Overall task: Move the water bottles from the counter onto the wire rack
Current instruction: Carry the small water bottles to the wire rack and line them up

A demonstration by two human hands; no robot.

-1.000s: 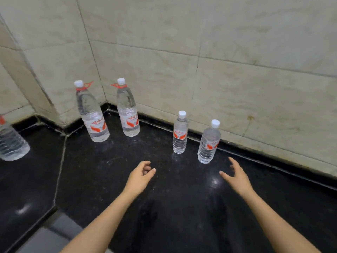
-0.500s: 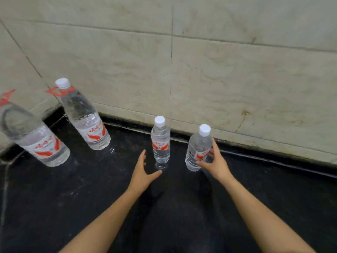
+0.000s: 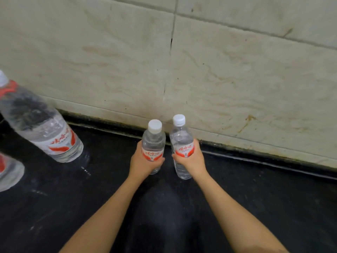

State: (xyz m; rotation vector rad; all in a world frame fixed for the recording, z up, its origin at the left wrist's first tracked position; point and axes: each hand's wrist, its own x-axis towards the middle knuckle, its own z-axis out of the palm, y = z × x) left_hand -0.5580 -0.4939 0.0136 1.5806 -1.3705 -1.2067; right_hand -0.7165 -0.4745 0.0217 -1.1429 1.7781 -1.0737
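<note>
Two small clear water bottles with white caps and red-and-white labels stand close together near the wall on the black counter (image 3: 255, 198). My left hand (image 3: 142, 163) is wrapped around the left small bottle (image 3: 154, 139) at its label. My right hand (image 3: 191, 159) grips the right small bottle (image 3: 181, 136) the same way. Both bottles are upright; whether their bases touch the counter I cannot tell. The wire rack is out of view.
A large water bottle (image 3: 42, 128) with a red neck ring stands at the left, and the base of another large bottle (image 3: 9, 170) shows at the left edge. A beige marble wall (image 3: 218, 70) rises right behind the counter.
Both hands have reached forward and closed on the two small bottles, which now sit closer together. The view has shifted right and nearer to the wall.
</note>
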